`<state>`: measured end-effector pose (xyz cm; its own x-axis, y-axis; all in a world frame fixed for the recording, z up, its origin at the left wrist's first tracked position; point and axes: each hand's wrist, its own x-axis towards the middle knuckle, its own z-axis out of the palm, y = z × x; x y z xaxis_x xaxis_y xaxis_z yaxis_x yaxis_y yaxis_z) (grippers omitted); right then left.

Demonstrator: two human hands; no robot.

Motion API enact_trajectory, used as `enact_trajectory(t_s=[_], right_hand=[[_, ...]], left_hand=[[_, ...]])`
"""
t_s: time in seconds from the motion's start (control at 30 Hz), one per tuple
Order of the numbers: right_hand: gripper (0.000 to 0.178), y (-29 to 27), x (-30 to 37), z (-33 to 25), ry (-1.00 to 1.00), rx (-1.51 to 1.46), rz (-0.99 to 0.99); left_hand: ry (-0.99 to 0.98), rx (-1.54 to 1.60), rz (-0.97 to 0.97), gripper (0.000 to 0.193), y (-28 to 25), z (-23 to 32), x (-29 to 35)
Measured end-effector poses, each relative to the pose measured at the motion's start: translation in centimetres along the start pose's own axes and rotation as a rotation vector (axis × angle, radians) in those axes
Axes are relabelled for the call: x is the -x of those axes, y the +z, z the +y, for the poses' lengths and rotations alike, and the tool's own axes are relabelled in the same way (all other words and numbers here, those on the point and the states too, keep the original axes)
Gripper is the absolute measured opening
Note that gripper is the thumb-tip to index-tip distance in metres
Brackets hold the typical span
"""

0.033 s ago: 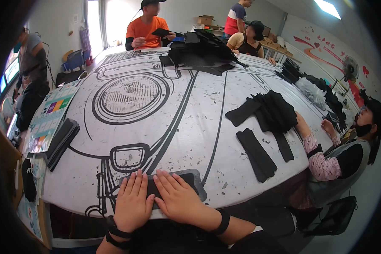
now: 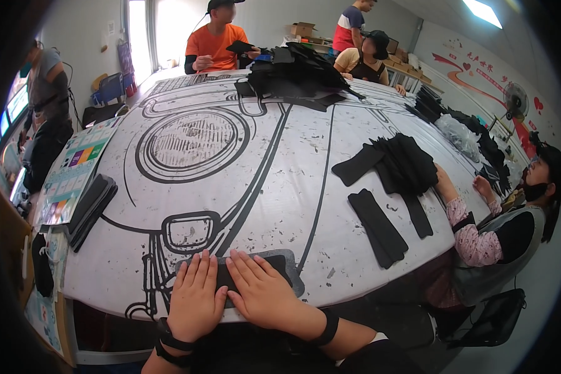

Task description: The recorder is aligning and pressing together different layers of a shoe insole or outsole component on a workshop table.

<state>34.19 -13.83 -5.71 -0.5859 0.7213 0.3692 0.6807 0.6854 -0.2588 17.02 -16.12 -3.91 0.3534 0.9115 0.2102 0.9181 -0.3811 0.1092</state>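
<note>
We see both hands pressed flat on a dark fabric piece [image 2: 274, 265] at the near edge of the tabletop [image 2: 230, 187], which is covered with a black-and-white drawing. The left hand [image 2: 196, 299] and right hand [image 2: 265, 293] lie side by side, fingers spread, each grip fully open and clasping nothing. Beyond the fabric piece, to its right, a stack of black strips [image 2: 377, 224] lies by a heap of black cloth [image 2: 405, 162]. At the far edge from it sits a cardboard box [image 2: 302, 28]; we cannot tell what it holds.
</note>
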Motion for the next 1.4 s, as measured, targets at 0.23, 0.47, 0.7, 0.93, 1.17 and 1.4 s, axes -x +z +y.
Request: enact_trajectory(t_s=[0.23, 0.47, 0.7, 0.93, 1.17, 1.4], right_hand=[[0.054, 0.1, 0.1, -0.1, 0.002, 0.011, -0.004], [0.053, 0.1, 0.1, -0.1, 0.004, 0.008, 0.01], [0.053, 0.0, 0.1, -0.1, 0.007, -0.007, 0.031], [0.053, 0.0, 0.0, -0.1, 0.011, -0.002, 0.01], [0.054, -0.3, 0.4, 0.1, 0.031, 0.007, 0.002], [0.052, -3.2, 3.1, 2.6, 0.126, 0.136, -0.076]], left_hand=[[0.0, 0.0, -0.003, 0.054, 0.0, 0.0, 0.1], [0.001, 0.004, -0.005, 0.054, 0.0, 0.0, 0.1], [0.001, 0.014, 0.003, 0.054, -0.1, 0.1, 0.1], [-0.004, 0.015, -0.012, 0.054, -0.2, 0.1, 0.0], [-0.009, 0.007, -0.022, 0.052, -0.1, -0.1, 0.2], [-0.103, -0.114, -0.05, 0.049, -1.2, -2.0, 2.1]])
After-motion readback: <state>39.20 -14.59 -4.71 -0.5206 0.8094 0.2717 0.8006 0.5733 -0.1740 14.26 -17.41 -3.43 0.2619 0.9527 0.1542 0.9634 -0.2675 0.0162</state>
